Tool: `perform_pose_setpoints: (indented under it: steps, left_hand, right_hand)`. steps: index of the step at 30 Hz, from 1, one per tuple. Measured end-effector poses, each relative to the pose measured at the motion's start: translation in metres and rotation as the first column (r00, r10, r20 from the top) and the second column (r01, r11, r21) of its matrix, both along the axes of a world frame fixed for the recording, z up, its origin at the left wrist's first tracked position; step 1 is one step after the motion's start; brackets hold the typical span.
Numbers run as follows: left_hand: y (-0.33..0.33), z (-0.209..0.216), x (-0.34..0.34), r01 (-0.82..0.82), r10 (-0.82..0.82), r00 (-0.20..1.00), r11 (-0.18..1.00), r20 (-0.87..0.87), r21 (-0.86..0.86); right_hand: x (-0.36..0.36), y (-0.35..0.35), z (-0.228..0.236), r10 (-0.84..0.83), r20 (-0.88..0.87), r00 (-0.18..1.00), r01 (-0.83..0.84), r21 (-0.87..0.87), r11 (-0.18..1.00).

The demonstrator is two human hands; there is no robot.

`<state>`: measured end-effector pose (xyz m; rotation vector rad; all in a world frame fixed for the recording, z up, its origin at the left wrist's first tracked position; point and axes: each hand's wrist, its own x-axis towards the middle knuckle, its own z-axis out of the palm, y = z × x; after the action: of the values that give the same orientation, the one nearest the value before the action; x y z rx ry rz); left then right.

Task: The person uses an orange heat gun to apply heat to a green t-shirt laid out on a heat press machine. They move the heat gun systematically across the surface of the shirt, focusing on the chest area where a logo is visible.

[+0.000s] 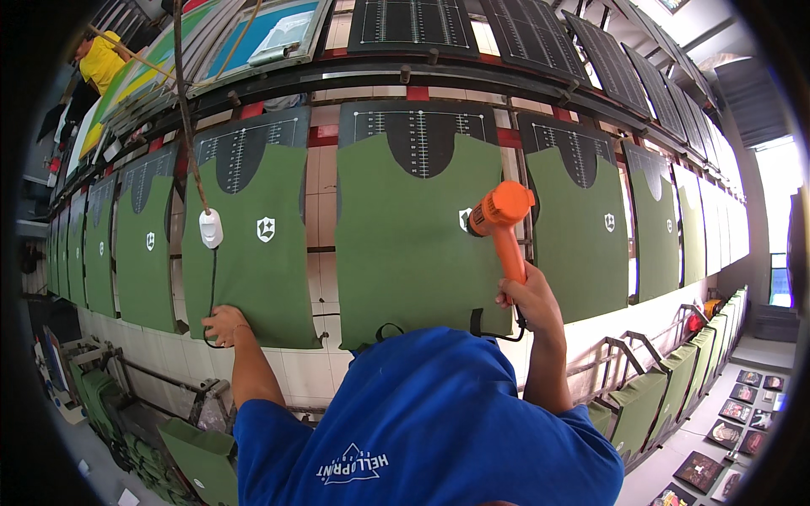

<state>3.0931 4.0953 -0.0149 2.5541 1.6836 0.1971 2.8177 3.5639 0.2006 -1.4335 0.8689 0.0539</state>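
My right hand (pixel 536 299) is closed round the handle of an orange heat gun (pixel 509 240). Its nozzle points left, over the white shield emblem (pixel 463 220) on a green shirt panel (pixel 405 253), and partly covers that emblem. From the handle's base a black cord trails toward my body. My left hand (pixel 225 326) is at the lower edge of the neighbouring green panel (pixel 270 287), fingers curled on a black power cord (pixel 213 287). That cord runs up to a white socket connector (pixel 210 228) hanging from a brown cable.
Green panels lie on black boards (pixel 418 135) with white ruler marks, in a long row both ways. Behind a metal rail stands another row of boards (pixel 413 25). Racks with green pieces (pixel 645 405) are behind me. A person in yellow (pixel 101 63) is at far left.
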Motion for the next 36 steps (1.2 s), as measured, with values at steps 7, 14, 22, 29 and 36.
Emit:
perform_pose_setpoints:
  steps: [7,14,22,29,36]
  left_hand:
    - [0.001,-0.001,0.001,0.004,-0.004,1.0,1.0,-0.01,-0.007]
    - [0.006,-0.006,0.0,0.011,-0.011,1.0,1.0,-0.008,0.015]
    - [0.002,0.0,-0.001,0.017,-0.017,1.0,1.0,-0.015,0.017]
    - [-0.003,0.003,-0.001,0.019,-0.019,1.0,1.0,0.003,0.011]
    - [-0.002,0.004,-0.002,0.028,-0.028,1.0,0.999,0.003,-0.015]
  right_hand:
    - [0.006,0.002,0.001,0.029,0.023,0.999,-0.029,-0.01,1.0]
    - [0.011,0.001,0.0,0.042,0.018,0.999,-0.042,0.006,0.999]
    - [0.015,-0.005,0.001,0.057,-0.011,0.998,-0.057,0.019,0.998]
    - [0.018,-0.008,-0.003,0.063,0.016,0.998,-0.063,0.01,0.998]
    - [0.027,-0.009,-0.004,0.054,0.033,0.998,-0.053,-0.011,0.999]
